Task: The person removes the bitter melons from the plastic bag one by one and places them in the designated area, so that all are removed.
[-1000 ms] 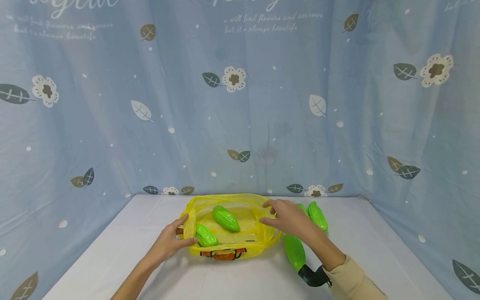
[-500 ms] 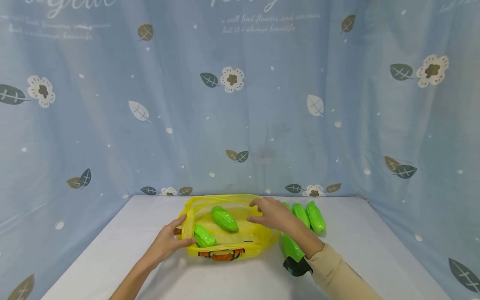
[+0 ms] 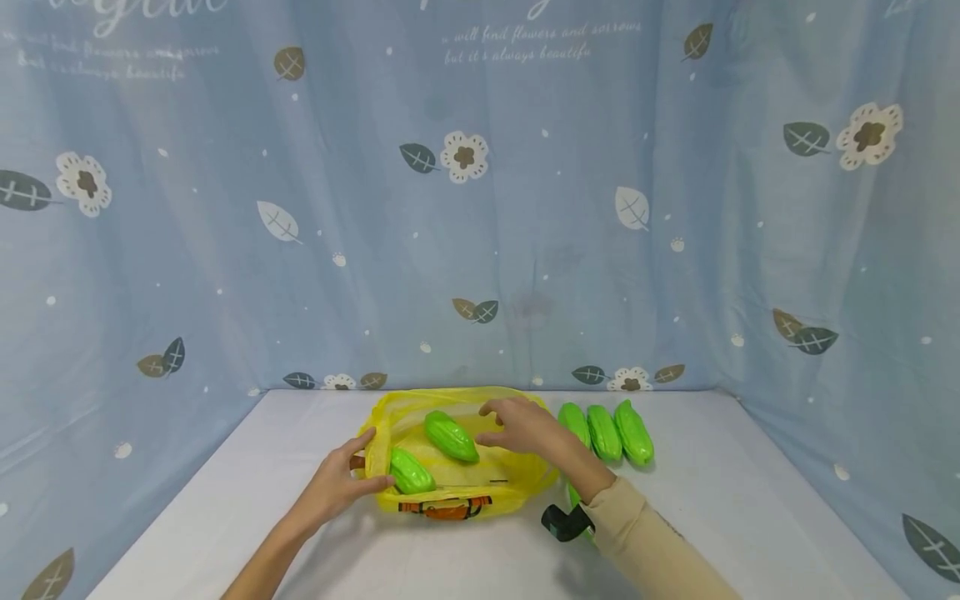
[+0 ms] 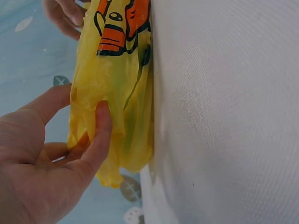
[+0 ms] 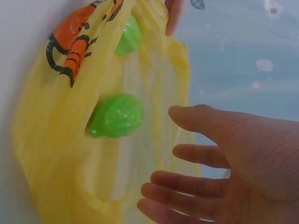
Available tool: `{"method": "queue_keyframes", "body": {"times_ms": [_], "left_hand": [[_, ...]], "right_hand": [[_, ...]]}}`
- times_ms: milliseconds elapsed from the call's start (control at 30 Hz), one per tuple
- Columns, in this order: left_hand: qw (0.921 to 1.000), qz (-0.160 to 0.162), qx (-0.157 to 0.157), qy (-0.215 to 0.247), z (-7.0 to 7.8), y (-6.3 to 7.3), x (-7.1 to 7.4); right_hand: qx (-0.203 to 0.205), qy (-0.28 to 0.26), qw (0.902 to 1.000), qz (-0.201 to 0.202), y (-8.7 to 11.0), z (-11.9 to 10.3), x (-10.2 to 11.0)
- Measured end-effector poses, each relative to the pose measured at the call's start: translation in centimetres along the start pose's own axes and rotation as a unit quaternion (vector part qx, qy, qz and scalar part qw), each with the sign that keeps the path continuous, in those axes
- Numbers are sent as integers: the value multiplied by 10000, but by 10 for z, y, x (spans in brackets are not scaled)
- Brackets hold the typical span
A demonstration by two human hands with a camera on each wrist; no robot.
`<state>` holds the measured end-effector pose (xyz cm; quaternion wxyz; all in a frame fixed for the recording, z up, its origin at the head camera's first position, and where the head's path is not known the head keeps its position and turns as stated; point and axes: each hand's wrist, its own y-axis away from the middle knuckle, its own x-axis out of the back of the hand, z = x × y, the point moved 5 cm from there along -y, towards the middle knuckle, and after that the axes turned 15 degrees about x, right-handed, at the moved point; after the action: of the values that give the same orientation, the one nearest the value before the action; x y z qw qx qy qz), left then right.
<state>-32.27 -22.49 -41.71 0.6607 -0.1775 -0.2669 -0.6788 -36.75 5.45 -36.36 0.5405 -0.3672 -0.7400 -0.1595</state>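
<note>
A yellow plastic bag (image 3: 513, 502) with an orange and black print stands on the table, its mouth spread wide. Two shiny, ribbed green vegetables that look like bitter melons lie inside: one in the middle (image 3: 452, 437), one at the left (image 3: 411, 472). My left hand (image 3: 337, 481) holds the bag's left edge, thumb in front and fingers behind, as the left wrist view shows. Over the right part of the mouth is my right hand (image 3: 521, 427), fingers spread and holding nothing. The right wrist view shows it apart from the nearer bitter melon (image 5: 119, 115).
Right of the bag, three more green bitter melons (image 3: 604, 434) lie side by side. Another (image 3: 573, 495) is mostly hidden under the right forearm, near a black wrist mount (image 3: 566, 523). A blue patterned curtain (image 3: 480, 250) surrounds the white table (image 3: 225, 500).
My right hand has moved left over the bag's mouth, uncovering the row of bitter melons at the right. The left hand and the bag stay in place.
</note>
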Motion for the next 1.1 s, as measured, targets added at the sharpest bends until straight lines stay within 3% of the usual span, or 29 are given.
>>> {"method": "queue_keyframes", "body": {"times_ms": [333, 700, 1100], "left_hand": [[9999, 67, -4, -80, 3, 0, 1], [10000, 18, -14, 31, 0, -1, -1], [10000, 13, -64, -3, 1, 0, 0]], "right_hand": [[84, 20, 9999, -108, -14, 1, -8], [-155, -64, 9996, -248, -27, 0, -20], [4, -154, 9986, -501, -45, -2, -25]]}}
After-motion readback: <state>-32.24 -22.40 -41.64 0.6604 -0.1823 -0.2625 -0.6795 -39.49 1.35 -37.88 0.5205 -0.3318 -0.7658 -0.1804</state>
